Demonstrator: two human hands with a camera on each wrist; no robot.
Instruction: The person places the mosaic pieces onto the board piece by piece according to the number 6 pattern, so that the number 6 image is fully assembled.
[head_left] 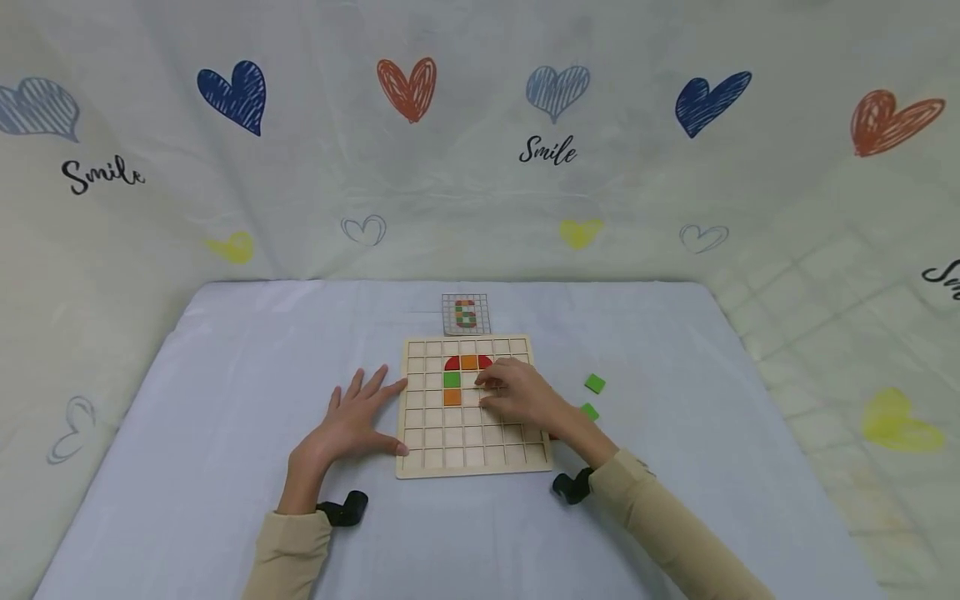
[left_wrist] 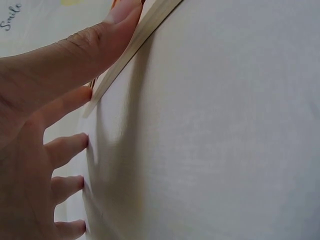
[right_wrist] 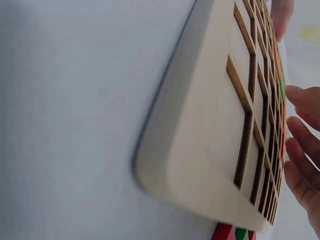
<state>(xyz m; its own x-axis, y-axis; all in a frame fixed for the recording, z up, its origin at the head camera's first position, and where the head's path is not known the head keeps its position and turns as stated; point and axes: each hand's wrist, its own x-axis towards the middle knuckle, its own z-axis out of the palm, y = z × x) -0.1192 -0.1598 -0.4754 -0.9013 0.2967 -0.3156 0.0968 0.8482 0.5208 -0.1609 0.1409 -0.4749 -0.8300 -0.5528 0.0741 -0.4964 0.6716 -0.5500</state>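
A wooden grid board (head_left: pixel 454 457) lies flat on the table. In its upper part sit a rounded red piece (head_left: pixel 452 363), an orange square (head_left: pixel 469 362) and a second rounded red piece (head_left: pixel 484 362); below the left one come a green square (head_left: pixel 452 380) and another orange square (head_left: pixel 452 397). My left hand (head_left: pixel 352 425) is spread at the board's left edge, thumb and index finger touching it. Over the board, my right hand (head_left: pixel 521 392) has its bent fingertips just below the right red piece. Its thumb (right_wrist: pixel 300 95) stands apart from the fingers, and nothing shows between them.
A small pattern card (head_left: pixel 466 314) lies beyond the board's far edge. To the right are two loose green squares, one farther off (head_left: pixel 595 383) and one beside the right wrist (head_left: pixel 589 412). Loose red pieces (right_wrist: pixel 223 231) show beside the board, partly hidden by the right forearm in the head view.
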